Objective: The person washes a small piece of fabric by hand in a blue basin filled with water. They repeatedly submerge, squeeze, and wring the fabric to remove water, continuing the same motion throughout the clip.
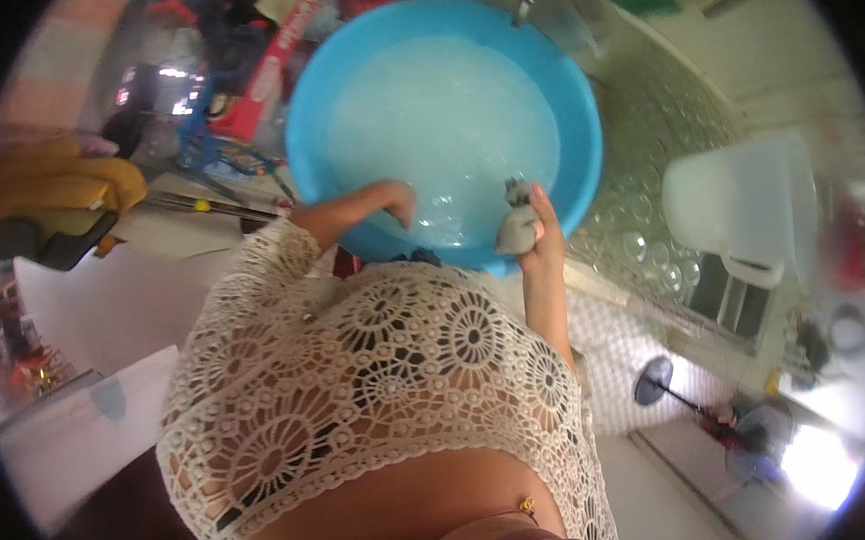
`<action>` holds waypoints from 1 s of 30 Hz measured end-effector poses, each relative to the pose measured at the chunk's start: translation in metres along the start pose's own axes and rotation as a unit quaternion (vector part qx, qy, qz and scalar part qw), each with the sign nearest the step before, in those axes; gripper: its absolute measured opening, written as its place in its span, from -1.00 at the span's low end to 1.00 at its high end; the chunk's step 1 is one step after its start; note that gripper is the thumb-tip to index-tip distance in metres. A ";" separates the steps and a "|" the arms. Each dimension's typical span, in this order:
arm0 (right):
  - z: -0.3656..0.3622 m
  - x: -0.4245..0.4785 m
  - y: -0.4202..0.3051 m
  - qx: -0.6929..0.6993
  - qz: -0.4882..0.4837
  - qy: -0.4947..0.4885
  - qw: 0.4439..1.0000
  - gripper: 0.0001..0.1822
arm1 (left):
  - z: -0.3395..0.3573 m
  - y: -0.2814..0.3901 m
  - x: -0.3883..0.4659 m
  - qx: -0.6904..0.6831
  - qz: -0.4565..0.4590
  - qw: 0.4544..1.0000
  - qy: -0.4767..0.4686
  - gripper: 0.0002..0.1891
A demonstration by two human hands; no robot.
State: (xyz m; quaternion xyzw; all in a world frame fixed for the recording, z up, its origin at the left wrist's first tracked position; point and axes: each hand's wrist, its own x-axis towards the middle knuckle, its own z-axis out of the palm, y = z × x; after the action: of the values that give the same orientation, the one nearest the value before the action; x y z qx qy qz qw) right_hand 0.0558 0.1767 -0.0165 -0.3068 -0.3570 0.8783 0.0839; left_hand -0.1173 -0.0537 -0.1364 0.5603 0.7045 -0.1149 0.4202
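A large round blue plastic basin (pixel 581 139) stands before me, holding cloudy, pale water (pixel 437 119). My right hand (pixel 546 228) is at the basin's near right side, gripping a small grey cloth item (pixel 516 230). A darker, ruffled part (pixel 517 191) shows at the far end of that item. Over the near left part of the water is my left hand (pixel 397 201), bent at the wrist with its fingers pointing down. Nothing shows in it, but the fingers are blurred and partly hidden.
Left of the basin lie a red box (pixel 269 78) bearing writing and tangled blue cords (pixel 205 135). A mustard-coloured cloth (pixel 58 187) is farther left. To the right are several clear round objects (pixel 649 247) and a whitish plastic piece (pixel 736 203).
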 end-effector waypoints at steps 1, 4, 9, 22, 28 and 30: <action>0.003 0.001 0.004 -0.001 0.015 -0.004 1.000 -0.48 | 0.023 -0.012 0.019 -0.060 -0.037 0.995 0.076 -0.49; 0.023 -0.010 0.016 -0.138 -0.043 -0.013 0.989 -0.51 | 0.003 0.007 0.014 -0.290 -0.151 0.916 0.231 -0.47; 0.049 -0.028 0.041 -0.541 -0.175 -0.150 0.809 -0.26 | -0.058 0.090 -0.017 -0.783 -0.050 0.528 0.326 -0.46; 0.039 -0.001 0.028 -0.231 0.030 -0.053 0.971 -0.39 | -0.077 0.130 -0.045 -0.691 0.098 0.558 0.449 -0.57; 0.053 -0.014 0.024 -0.215 -0.062 -0.021 0.974 -0.55 | -0.069 0.124 -0.033 -0.794 0.022 0.492 0.357 -0.50; 0.052 -0.018 0.024 -0.297 -0.072 -0.011 0.952 -0.48 | -0.066 0.124 -0.028 -0.821 0.019 0.486 0.298 -0.47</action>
State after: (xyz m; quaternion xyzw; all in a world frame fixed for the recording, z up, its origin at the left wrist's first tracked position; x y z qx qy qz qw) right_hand 0.0409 0.1223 0.0047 -0.2818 -0.6237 0.7276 0.0478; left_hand -0.0371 0.0113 -0.0365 -0.0249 0.5512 0.6981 0.4563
